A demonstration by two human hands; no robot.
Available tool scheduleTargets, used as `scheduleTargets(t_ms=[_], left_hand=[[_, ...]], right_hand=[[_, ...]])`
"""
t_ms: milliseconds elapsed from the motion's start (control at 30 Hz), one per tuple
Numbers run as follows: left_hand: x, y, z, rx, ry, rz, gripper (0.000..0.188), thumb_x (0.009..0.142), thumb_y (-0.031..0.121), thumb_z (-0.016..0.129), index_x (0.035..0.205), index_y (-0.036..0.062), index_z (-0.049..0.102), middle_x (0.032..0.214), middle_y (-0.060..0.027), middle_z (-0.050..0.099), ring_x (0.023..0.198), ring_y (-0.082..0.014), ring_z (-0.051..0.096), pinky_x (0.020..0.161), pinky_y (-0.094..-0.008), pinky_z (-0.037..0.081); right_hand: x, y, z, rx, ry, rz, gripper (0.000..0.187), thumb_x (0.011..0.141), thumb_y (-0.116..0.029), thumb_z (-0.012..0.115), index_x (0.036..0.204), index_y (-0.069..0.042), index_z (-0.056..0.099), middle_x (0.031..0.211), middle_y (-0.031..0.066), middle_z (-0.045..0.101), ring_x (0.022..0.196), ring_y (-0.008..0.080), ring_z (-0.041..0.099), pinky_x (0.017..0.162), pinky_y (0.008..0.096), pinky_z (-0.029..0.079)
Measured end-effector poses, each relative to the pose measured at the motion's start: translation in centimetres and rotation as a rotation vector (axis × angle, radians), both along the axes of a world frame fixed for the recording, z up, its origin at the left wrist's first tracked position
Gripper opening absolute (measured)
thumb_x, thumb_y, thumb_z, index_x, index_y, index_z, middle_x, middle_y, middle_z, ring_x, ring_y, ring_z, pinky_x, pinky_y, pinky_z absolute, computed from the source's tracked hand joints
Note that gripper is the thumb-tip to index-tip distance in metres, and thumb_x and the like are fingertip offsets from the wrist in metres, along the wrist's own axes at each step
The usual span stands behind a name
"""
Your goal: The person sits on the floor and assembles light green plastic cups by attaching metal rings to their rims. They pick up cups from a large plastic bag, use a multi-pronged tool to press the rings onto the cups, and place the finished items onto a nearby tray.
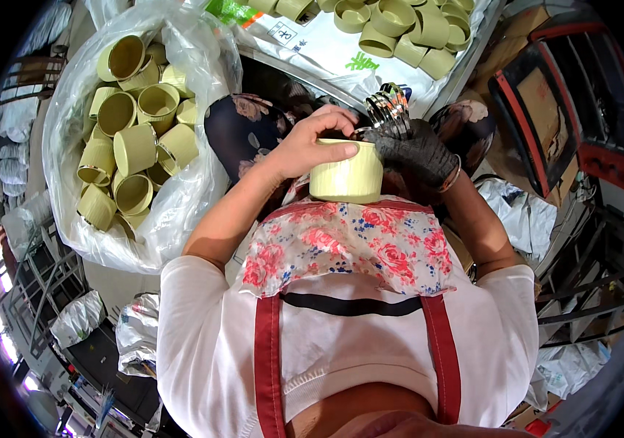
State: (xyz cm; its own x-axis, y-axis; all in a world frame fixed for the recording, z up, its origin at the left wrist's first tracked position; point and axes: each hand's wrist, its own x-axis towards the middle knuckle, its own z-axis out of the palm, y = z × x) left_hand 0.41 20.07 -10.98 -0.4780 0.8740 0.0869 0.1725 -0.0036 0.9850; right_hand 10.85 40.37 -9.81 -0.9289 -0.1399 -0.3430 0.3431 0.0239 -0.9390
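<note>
A pale yellow round pot point(345, 179) sits in my lap against the flowered apron point(348, 244). My bare left hand point(310, 142) is closed on its upper left side, with the thumb across the front near the rim and the fingers bent over behind. At the pot's right side is my right hand point(421, 155), in a black glove. It is closed round a bunch of shiny metal rings point(387, 113) that stick up above the fingers. One silvery band seems to reach toward the pot's rim, but the fingers partly hide it.
To the left stands a clear plastic bag point(213, 186) filled with pots of the same kind point(135, 146). A metal-edged table point(326, 51) covered with white sacking lies ahead, with more pots point(393, 18) on it. Black-and-red framed parts point(534, 120) lean at the right.
</note>
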Motion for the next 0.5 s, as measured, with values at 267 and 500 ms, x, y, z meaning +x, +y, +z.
scheduleTargets(t_ms=[267,500], left_hand=[[1.4,-2.4,-0.7,-0.076,-0.589,0.084,0.012,0.074,0.004,0.066,0.085,-0.0016,0.066,0.079,0.0018,0.050,0.076,-0.0084,0.049,0.072,-0.0205,0.038],[3.4,-4.1,-2.3,-0.045,-0.411,0.301,0.015,0.076,0.009,0.066,0.089,0.0012,0.068,0.089,0.0000,0.049,0.085,-0.0092,0.047,0.073,-0.0209,0.038]], right_hand=[[0.6,-0.4,-1.1,0.079,0.028,0.022,0.025,0.077,-0.018,0.063,0.095,0.000,0.061,0.088,0.0042,0.062,0.079,0.0114,0.056,0.072,0.0258,0.046],[0.0,-0.5,-2.4,0.563,0.307,0.160,0.031,0.078,-0.033,0.060,0.096,-0.007,0.063,0.084,0.0126,0.063,0.077,0.0214,0.061,0.071,0.0320,0.046]])
